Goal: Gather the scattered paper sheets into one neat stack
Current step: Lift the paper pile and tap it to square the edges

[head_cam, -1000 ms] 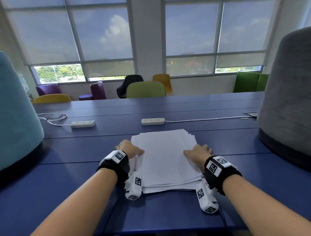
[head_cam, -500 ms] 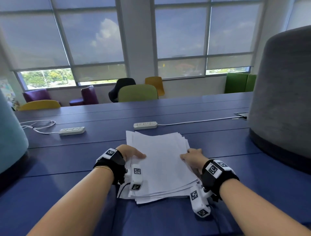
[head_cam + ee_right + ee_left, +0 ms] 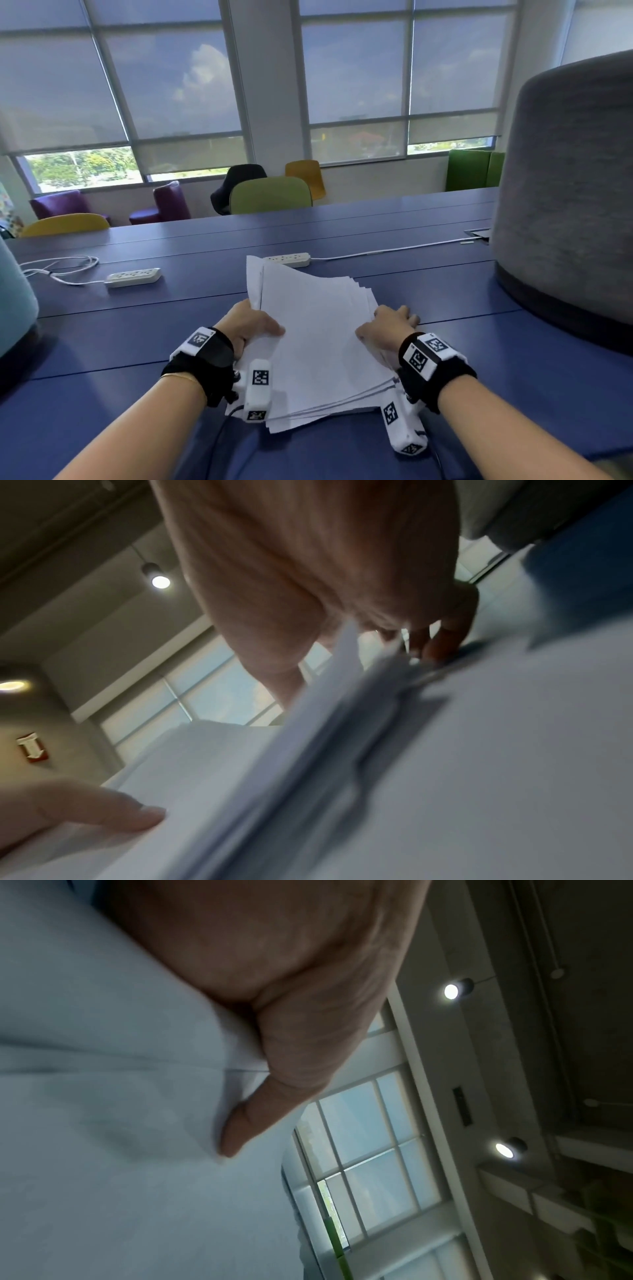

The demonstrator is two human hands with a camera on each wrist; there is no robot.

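A loose stack of white paper sheets [image 3: 318, 339] is tilted up off the blue table [image 3: 479, 342], its far end raised and its edges fanned unevenly. My left hand [image 3: 250, 325] grips the stack's left edge, thumb on top of the sheets. My right hand [image 3: 387, 329] holds the right edge, thumb over the top sheet and fingers curled behind. The left wrist view shows my left thumb [image 3: 246, 1123] pressed on the paper sheets [image 3: 103, 1123]. In the right wrist view the sheets [image 3: 445, 777] show blurred, staggered edges under my right hand [image 3: 342, 588].
Two white power strips [image 3: 133, 277] [image 3: 291, 258] with cords lie beyond the stack. A tall grey padded chair back [image 3: 568, 192] stands at the right, a teal one [image 3: 13, 301] at the left. Coloured chairs line the far table edge under the windows.
The stack lay flat between both hands a second ago. Both hands have since taken hold of its sides and lifted its far end, drawing it toward me.
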